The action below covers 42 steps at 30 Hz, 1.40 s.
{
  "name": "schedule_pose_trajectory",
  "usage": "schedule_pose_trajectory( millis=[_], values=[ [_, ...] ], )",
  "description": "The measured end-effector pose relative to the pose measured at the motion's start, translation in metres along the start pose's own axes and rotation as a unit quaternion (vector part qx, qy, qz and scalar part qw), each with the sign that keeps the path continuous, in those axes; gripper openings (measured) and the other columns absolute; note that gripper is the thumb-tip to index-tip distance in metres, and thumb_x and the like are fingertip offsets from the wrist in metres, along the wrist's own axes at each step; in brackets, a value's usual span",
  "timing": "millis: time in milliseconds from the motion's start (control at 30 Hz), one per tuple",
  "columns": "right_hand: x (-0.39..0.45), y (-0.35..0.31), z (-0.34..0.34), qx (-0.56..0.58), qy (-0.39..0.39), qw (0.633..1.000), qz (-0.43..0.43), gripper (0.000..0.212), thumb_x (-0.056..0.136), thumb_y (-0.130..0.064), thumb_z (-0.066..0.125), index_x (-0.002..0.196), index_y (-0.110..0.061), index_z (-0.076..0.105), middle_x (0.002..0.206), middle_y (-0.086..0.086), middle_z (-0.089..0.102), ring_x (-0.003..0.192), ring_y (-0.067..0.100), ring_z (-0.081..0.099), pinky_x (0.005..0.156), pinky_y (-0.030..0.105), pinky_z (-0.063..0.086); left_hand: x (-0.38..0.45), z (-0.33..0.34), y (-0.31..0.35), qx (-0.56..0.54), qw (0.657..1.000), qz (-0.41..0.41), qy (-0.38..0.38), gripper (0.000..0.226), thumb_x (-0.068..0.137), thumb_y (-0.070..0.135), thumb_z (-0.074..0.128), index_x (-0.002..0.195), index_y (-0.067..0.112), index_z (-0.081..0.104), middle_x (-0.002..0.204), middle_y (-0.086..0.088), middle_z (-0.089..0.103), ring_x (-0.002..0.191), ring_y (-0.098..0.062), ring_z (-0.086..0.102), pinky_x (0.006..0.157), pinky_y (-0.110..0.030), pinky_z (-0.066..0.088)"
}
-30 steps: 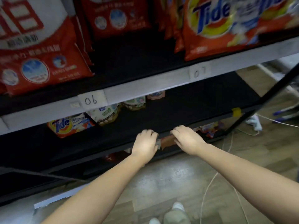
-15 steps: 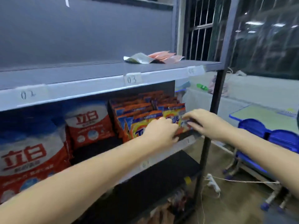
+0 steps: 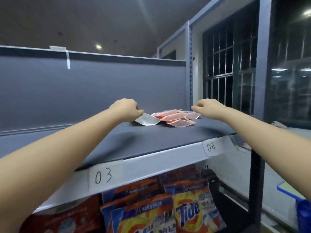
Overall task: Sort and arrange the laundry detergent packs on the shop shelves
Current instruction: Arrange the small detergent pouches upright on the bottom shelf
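A flat silver pack [image 3: 148, 121] and a small heap of pink sachets [image 3: 175, 117] lie at the back of the grey top shelf [image 3: 151, 140]. My left hand [image 3: 125, 109] has curled fingers and pinches the silver pack's left corner. My right hand [image 3: 207, 108] hovers at the right end of the pink heap, fingertips drawn together just above a sachet, with nothing visible between them. On the shelf below stand orange Tide bags [image 3: 188, 211] and red bags [image 3: 64, 217].
Paper labels 03 [image 3: 103, 175] and 04 [image 3: 211, 147] are stuck on the shelf's front edge. A black upright post [image 3: 255, 182] stands at the right corner. Behind it is a barred window [image 3: 230, 68]. A blue chair [image 3: 303, 214] is low on the right.
The view rose from the bottom shelf to the top one. Both hands lifted from the lower shelf, past the Tide bags, up to the silver and pink packs.
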State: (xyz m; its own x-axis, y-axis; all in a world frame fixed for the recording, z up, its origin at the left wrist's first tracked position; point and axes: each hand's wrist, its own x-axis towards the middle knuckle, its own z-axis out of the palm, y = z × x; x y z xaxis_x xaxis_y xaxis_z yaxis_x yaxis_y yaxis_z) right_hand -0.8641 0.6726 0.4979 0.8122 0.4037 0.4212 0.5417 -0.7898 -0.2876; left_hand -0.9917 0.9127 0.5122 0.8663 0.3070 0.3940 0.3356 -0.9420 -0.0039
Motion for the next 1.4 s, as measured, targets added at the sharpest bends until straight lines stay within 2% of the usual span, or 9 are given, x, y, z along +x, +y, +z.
schedule_pose_trajectory(
  millis=[67, 167, 300, 433, 500, 600, 767, 1200, 1400],
  values=[
    [0.044, 0.006, 0.007, 0.025, -0.019, 0.999, 0.029, 0.039, 0.099, -0.036, 0.039, 0.084, -0.006, 0.060, 0.098, 0.012, 0.057, 0.089, 0.026, 0.051, 0.074, 0.027, 0.037, 0.033, 0.011, -0.008, -0.005, 0.998, -0.056, -0.024, 0.041, 0.096, 0.041, 0.037, 0.087, 0.007, 0.058, 0.098, -0.009, 0.062, 0.087, -0.027, 0.052, 0.071, -0.028, 0.039],
    [0.107, 0.006, 0.024, 0.133, -0.097, 0.984, 0.065, 0.046, 0.097, -0.043, 0.040, 0.102, -0.001, 0.056, 0.101, 0.014, 0.061, 0.093, 0.031, 0.061, 0.087, 0.035, 0.050, 0.072, 0.027, -0.012, -0.060, 0.982, -0.151, -0.102, 0.054, 0.099, 0.049, 0.029, 0.108, 0.005, 0.058, 0.107, -0.012, 0.058, 0.095, -0.031, 0.055, 0.077, -0.030, 0.040],
    [0.159, -0.003, 0.047, 0.175, -0.222, 0.952, 0.120, 0.067, 0.089, -0.060, 0.047, 0.115, 0.001, 0.054, 0.101, 0.012, 0.061, 0.088, 0.025, 0.060, 0.082, 0.030, 0.050, 0.108, 0.045, -0.015, -0.247, 0.914, -0.256, -0.193, 0.071, 0.092, 0.066, 0.030, 0.128, 0.006, 0.046, 0.101, -0.010, 0.056, 0.079, -0.024, 0.057, 0.074, -0.030, 0.046],
    [0.190, -0.003, 0.068, 0.133, -0.308, 0.928, 0.163, 0.080, 0.063, -0.073, 0.066, 0.109, -0.008, 0.061, 0.095, 0.004, 0.068, 0.081, 0.022, 0.063, 0.086, 0.030, 0.049, 0.126, 0.053, -0.012, -0.286, 0.893, -0.276, -0.210, 0.056, 0.091, 0.054, 0.050, 0.127, 0.011, 0.049, 0.109, 0.002, 0.058, 0.097, -0.015, 0.058, 0.080, -0.023, 0.043],
    [0.195, -0.007, 0.074, 0.111, -0.326, 0.926, 0.153, 0.065, 0.069, -0.069, 0.065, 0.100, -0.013, 0.060, 0.091, 0.001, 0.066, 0.072, 0.019, 0.062, 0.070, 0.025, 0.049, 0.131, 0.055, -0.008, -0.302, 0.892, -0.267, -0.204, 0.032, 0.090, 0.045, 0.057, 0.102, 0.015, 0.055, 0.082, 0.009, 0.052, 0.072, -0.013, 0.053, 0.061, -0.017, 0.042],
    [0.195, -0.015, 0.075, 0.135, -0.286, 0.941, 0.122, 0.044, 0.076, -0.050, 0.072, 0.093, -0.011, 0.060, 0.080, 0.003, 0.065, 0.067, 0.020, 0.061, 0.064, 0.025, 0.047, 0.135, 0.057, -0.009, -0.377, 0.869, -0.273, -0.167, 0.025, 0.087, 0.031, 0.066, 0.085, 0.010, 0.053, 0.073, 0.000, 0.053, 0.066, -0.014, 0.054, 0.057, -0.018, 0.046],
    [0.182, -0.033, 0.072, 0.225, -0.209, 0.948, 0.088, 0.044, 0.089, -0.021, 0.065, 0.122, 0.000, 0.046, 0.106, 0.012, 0.062, 0.078, 0.023, 0.058, 0.067, 0.031, 0.046, 0.128, 0.055, -0.022, -0.481, 0.819, -0.284, -0.130, 0.025, 0.080, 0.017, 0.075, 0.091, 0.006, 0.056, 0.079, -0.008, 0.065, 0.065, -0.018, 0.063, 0.056, -0.027, 0.055],
    [0.071, -0.079, -0.001, 0.574, -0.028, 0.815, 0.078, 0.030, 0.085, 0.003, 0.062, 0.114, 0.010, 0.056, 0.099, 0.021, 0.066, 0.069, 0.026, 0.065, 0.066, 0.042, 0.055, 0.004, -0.013, -0.078, -0.621, 0.766, -0.162, -0.046, 0.018, 0.089, 0.001, 0.060, 0.103, 0.012, 0.062, 0.076, -0.003, 0.074, 0.059, -0.017, 0.071, 0.046, -0.025, 0.054],
    [0.020, -0.135, -0.009, 0.485, 0.084, 0.869, 0.047, 0.019, 0.084, -0.005, 0.066, 0.102, -0.004, 0.066, 0.104, 0.013, 0.067, 0.093, 0.027, 0.066, 0.084, 0.042, 0.055, -0.081, -0.048, -0.105, -0.668, 0.730, -0.143, 0.020, 0.018, 0.091, -0.006, 0.053, 0.102, 0.008, 0.059, 0.097, -0.009, 0.066, 0.070, -0.018, 0.066, 0.061, -0.032, 0.051]
  ],
)
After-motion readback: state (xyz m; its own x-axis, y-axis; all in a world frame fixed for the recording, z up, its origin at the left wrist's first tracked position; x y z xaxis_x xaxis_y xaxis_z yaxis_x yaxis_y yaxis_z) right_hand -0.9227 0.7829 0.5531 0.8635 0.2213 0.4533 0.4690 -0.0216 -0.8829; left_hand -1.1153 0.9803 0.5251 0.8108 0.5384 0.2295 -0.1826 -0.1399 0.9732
